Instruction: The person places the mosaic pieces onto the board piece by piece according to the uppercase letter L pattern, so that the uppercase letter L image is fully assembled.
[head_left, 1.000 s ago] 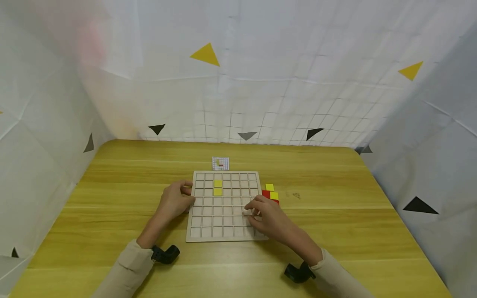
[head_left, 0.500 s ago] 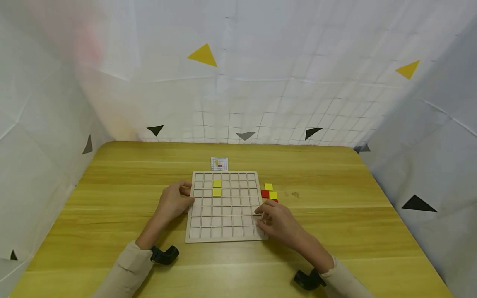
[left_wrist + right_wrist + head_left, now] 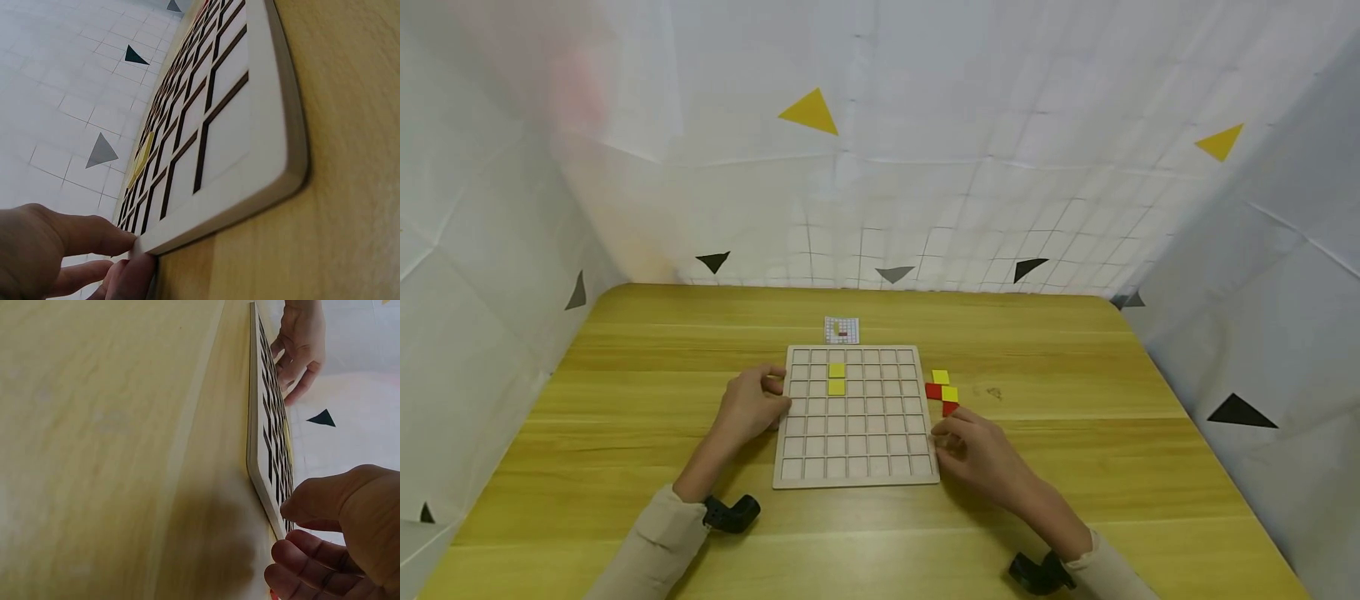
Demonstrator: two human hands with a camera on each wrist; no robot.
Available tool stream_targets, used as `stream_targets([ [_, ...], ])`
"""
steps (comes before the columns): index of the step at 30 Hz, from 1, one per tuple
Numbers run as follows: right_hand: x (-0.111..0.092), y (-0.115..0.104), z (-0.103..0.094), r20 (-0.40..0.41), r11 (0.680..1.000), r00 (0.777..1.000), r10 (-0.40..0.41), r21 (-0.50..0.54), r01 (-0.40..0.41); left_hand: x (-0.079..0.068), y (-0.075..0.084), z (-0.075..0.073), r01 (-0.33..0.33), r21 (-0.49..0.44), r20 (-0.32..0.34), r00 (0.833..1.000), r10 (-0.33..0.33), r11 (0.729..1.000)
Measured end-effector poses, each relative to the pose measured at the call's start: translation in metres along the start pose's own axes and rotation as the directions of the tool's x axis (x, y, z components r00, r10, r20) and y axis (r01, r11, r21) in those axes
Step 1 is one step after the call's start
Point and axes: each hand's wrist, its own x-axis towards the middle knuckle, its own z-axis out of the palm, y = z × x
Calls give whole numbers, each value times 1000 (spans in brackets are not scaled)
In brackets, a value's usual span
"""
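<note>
A pale wooden grid board lies flat on the table, with two yellow square tiles one below the other in its cells. My left hand rests against its left edge. In the left wrist view the left thumb touches the rim, with the other fingers lower at the side. My right hand is beside the right edge, its fingers loosely bent and holding nothing. Just beyond it lie a red tile, a yellow tile, another yellow tile and a partly covered red tile.
A small printed grid card with yellow and red marks lies behind the board. White sheets with coloured triangles hang around the wooden table. Black devices sit on both wrists.
My right hand has moved right, from over the board's right columns to beside its edge, uncovering more of the lower red tile. The left hand stays in place.
</note>
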Motion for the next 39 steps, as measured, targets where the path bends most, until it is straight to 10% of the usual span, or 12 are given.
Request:
stream_targets([
  [39,4,47,-28,-29,987,989,147,-61,-149,2,-2,1,-9,11,-7,1000,9,1000],
])
